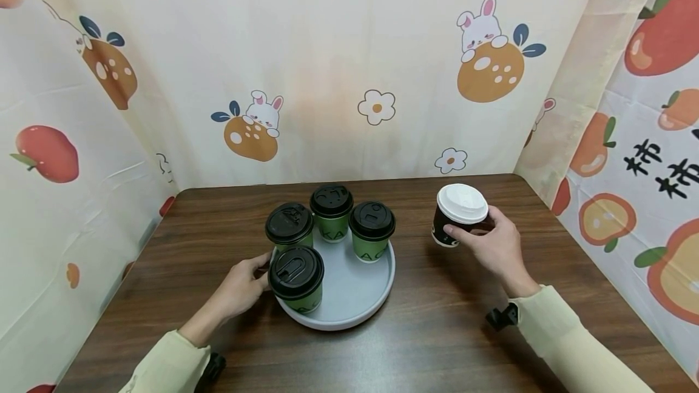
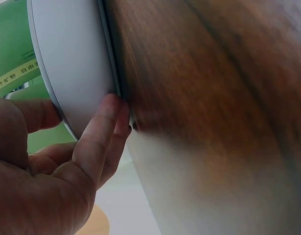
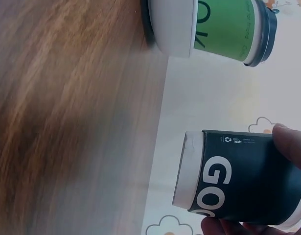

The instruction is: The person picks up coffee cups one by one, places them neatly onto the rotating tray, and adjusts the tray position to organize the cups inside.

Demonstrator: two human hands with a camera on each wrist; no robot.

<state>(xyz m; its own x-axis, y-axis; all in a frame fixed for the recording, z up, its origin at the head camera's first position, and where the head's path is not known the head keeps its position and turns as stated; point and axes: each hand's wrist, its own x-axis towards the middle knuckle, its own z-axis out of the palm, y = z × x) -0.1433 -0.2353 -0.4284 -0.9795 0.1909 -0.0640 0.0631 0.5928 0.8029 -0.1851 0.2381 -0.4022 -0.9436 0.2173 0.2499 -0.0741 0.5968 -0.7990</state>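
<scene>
My left hand (image 1: 244,284) grips the left rim of a round light-grey tray (image 1: 356,305). In the left wrist view its thumb hooks over the rim and its fingers (image 2: 94,142) lie along the outer wall. Several green paper cups (image 1: 370,249) with black lids stand on the tray, gathered toward its left and back. Off to the right of the tray, my right hand (image 1: 499,249) holds a black paper cup (image 1: 451,229) with a white lid (image 1: 462,202), thumb on one side and fingers round the other. The cup is held above the table, as the right wrist view shows.
Beneath everything is a dark brown wooden table (image 1: 431,332). A printed fabric backdrop (image 1: 338,65) with fruit and rabbit drawings rises behind it and along both sides. Each sleeve has a black wrist device (image 1: 501,318) near the cuff.
</scene>
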